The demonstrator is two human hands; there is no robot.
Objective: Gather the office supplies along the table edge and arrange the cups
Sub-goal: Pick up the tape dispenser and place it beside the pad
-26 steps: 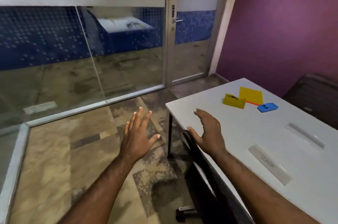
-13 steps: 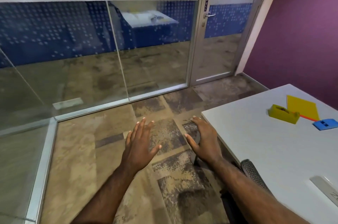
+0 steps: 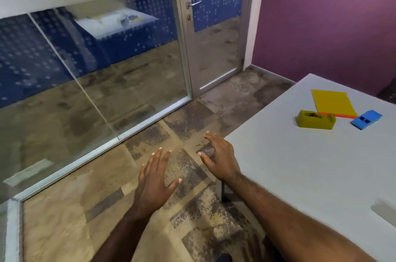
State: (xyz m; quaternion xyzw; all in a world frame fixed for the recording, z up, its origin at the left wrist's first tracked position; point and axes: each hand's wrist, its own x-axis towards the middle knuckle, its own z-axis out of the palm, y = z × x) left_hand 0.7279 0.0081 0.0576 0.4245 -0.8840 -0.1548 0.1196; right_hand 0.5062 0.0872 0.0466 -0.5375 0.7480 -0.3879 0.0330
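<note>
A white table (image 3: 300,167) fills the right side of the view. Near its far end lie a yellow tape dispenser (image 3: 315,119), a yellow pad (image 3: 333,103) with an orange strip under it, and a blue stapler-like piece (image 3: 366,119). A pale flat object (image 3: 384,210) shows blurred at the right edge. My left hand (image 3: 153,182) hovers over the floor with fingers spread and holds nothing. My right hand (image 3: 220,156) is held out empty just left of the table's corner, fingers relaxed. No cups are in view.
A glass partition (image 3: 96,58) and a glass door (image 3: 214,36) with a handle stand ahead. A purple wall (image 3: 332,15) runs behind the table. Patterned carpet floor (image 3: 85,197) lies to the left. A dark table leg (image 3: 224,191) is below the corner.
The view has swung left and back right; the table sits further right in frame. Both hands stay spread and empty, and the right hand has come off the table edge. A black chair has left view.
</note>
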